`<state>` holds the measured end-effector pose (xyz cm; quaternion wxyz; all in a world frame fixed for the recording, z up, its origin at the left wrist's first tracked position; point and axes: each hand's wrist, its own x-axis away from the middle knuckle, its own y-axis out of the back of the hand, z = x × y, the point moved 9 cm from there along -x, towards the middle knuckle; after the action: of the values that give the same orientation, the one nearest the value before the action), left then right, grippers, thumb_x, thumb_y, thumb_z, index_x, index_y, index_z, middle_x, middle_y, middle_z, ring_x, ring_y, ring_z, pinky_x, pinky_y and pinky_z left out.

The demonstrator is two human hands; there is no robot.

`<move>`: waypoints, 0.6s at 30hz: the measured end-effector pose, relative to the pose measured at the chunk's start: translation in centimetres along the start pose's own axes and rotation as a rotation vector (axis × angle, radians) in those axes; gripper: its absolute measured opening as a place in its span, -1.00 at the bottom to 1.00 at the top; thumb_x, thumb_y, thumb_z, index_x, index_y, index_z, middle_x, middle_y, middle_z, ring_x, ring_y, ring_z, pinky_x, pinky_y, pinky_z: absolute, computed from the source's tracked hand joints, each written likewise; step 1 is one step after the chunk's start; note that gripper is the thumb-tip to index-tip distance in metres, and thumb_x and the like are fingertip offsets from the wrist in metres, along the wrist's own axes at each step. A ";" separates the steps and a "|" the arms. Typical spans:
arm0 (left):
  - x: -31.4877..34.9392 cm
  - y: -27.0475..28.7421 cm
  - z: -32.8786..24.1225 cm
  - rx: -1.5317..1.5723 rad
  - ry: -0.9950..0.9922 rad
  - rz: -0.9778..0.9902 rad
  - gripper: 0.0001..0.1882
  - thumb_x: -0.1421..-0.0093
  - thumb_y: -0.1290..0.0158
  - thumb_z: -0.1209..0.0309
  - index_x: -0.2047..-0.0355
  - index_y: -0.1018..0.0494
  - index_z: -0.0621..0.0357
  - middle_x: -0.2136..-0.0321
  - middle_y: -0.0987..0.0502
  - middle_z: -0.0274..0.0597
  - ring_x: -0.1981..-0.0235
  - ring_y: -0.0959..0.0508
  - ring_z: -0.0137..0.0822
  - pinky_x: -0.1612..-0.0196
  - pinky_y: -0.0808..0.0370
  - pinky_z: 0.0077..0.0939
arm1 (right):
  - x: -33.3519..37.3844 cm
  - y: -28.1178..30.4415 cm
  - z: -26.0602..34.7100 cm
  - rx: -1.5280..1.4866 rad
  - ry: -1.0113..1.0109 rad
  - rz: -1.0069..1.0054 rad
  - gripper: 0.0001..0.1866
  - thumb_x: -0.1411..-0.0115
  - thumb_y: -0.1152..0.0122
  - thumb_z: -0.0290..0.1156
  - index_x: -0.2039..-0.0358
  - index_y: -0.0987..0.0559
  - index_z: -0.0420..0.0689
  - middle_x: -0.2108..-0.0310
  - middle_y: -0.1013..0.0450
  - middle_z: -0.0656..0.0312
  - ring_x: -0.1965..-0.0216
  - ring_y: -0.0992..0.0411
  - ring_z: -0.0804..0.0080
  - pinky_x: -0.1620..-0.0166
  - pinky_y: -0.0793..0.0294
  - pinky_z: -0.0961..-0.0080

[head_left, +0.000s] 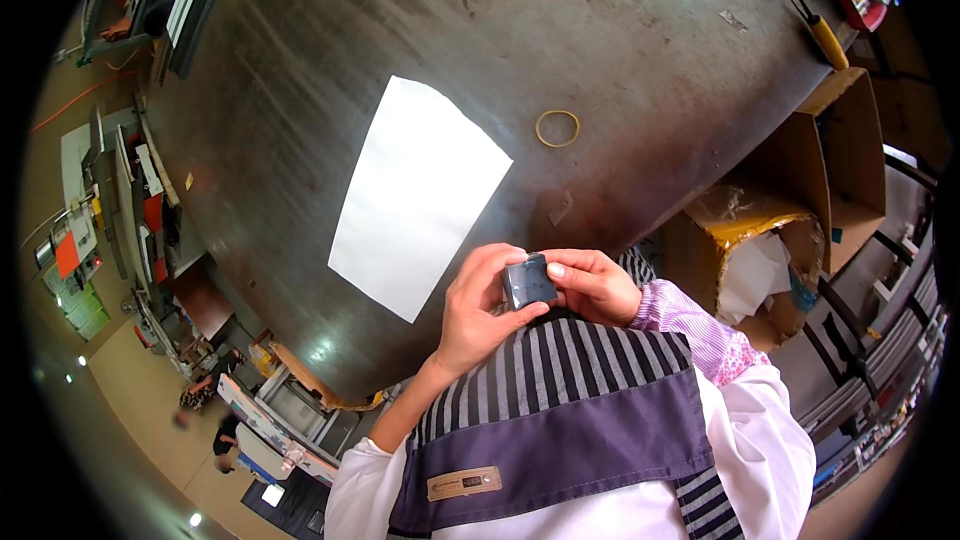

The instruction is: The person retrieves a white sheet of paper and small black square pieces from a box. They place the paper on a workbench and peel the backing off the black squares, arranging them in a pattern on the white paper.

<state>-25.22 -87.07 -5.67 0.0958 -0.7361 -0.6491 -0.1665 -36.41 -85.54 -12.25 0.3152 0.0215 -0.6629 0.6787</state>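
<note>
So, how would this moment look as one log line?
left hand: grips dark block | right hand: grips same block | table: white sheet, yellow rubber band

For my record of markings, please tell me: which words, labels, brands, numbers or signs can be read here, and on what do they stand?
Nothing is clear enough to quote.
Tan label on the purple apron: lettering too small to read.
Dark block between left hand and right hand: faint marks, illegible.
White sheet: no writing visible.

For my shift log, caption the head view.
Left hand and right hand hold a small dark block; white paper lies on the table.
</note>
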 end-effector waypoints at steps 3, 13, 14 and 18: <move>0.4 1.0 -0.8 -0.145 -0.068 -0.054 -0.39 0.04 -0.36 0.61 -0.03 -0.37 0.27 -0.05 -0.31 -0.14 0.00 -0.47 -0.31 0.00 -0.57 -0.43 | -0.9 -0.9 0.4 0.027 -0.016 -0.001 -0.59 -0.40 -0.01 -0.32 -0.15 -0.41 -0.31 -0.02 -0.47 0.11 -0.01 -0.45 0.44 -0.07 -0.49 0.41; 3.2 5.8 -3.9 -0.280 -0.173 -0.395 -0.40 0.12 -0.43 0.52 0.05 -0.43 0.25 0.06 -0.45 -0.04 0.06 -0.52 -0.17 0.05 -0.51 -0.36 | -4.7 -5.9 0.5 0.118 -0.061 0.135 -0.60 -0.38 -0.04 -0.36 -0.13 -0.42 -0.33 0.02 -0.50 0.09 0.01 -0.49 0.38 -0.07 -0.50 0.39; 3.5 5.9 -3.8 -0.265 -0.176 -0.401 -0.40 0.12 -0.42 0.52 0.05 -0.43 0.26 0.05 -0.45 -0.04 0.05 -0.51 -0.17 0.05 -0.51 -0.35 | -4.8 -6.1 0.4 0.130 -0.070 0.138 -0.60 -0.38 -0.04 -0.37 -0.13 -0.42 -0.34 0.01 -0.50 0.09 0.01 -0.49 0.38 -0.07 -0.50 0.38; 3.9 6.1 -3.2 -0.179 -0.179 -0.390 -0.39 0.07 -0.40 0.54 0.00 -0.40 0.25 0.00 -0.40 -0.05 0.02 -0.49 -0.21 0.03 -0.53 -0.37 | -5.0 -6.6 0.3 0.150 -0.056 0.144 -0.60 -0.38 -0.06 -0.35 -0.12 -0.44 -0.33 0.05 -0.50 0.11 0.07 -0.50 0.43 0.01 -0.54 0.45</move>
<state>-19.14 -85.47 -0.78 -0.0619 -0.6140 -0.7677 -0.1727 -29.52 -88.28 -8.62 0.2446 0.0161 -0.6185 0.7466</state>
